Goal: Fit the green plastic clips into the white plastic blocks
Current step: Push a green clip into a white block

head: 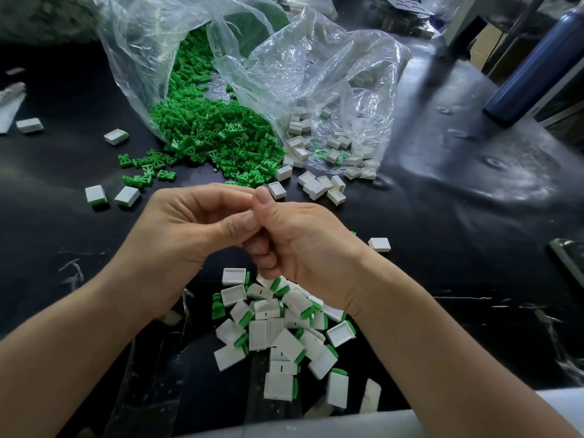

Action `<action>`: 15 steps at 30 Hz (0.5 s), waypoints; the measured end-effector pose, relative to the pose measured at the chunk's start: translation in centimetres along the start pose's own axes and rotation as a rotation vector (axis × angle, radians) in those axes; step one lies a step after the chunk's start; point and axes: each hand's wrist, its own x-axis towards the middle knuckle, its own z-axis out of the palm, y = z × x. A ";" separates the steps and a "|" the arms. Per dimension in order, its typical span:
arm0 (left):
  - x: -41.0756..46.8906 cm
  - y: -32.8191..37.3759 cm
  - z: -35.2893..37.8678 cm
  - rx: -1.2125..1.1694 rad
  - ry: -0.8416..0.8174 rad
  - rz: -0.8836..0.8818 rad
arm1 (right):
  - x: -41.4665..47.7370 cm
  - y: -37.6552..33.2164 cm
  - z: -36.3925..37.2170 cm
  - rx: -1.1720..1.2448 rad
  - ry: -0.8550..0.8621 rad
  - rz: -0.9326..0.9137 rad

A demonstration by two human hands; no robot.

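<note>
Pressing thumb against thumb, two bare hands meet at the middle of a black worktable. Starting at the left, at nine o'clock, two stray blocks lie apart from the rest, one showing green along its lower edge.

The left hand enters the frame from seven o'clock, fingers curled inward, thumb tip against the other thumb. Whatever it pinches is hidden behind the fingers, so a held part cannot be confirmed. At eleven o'clock a heap of green clips spills from a clear bag. At six o'clock, under the wrists, sits a finished pile of blocks with clips seated.

The right hand enters from five o'clock, curled just as tightly, and its contents are hidden too. At one o'clock empty white blocks lie loose, just beside the clips, with more inside a fold of the bag. At two o'clock stands a blue bottle.

Judging by the pose, a clip is probably being pushed home. To do it well, line the clip up square with the block's open end and hold the block by its sides. Then press evenly with both thumbs until the clip sits flush. A tilted clip would likely jam or bend.
</note>
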 end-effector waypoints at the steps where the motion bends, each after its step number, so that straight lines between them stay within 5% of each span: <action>1: 0.0 0.1 0.0 -0.005 -0.005 -0.004 | 0.0 0.0 0.0 -0.014 -0.002 -0.011; 15: 0.1 0.4 -0.1 -0.091 0.040 -0.091 | 0.2 -0.3 -1.1 -0.053 -0.035 -0.004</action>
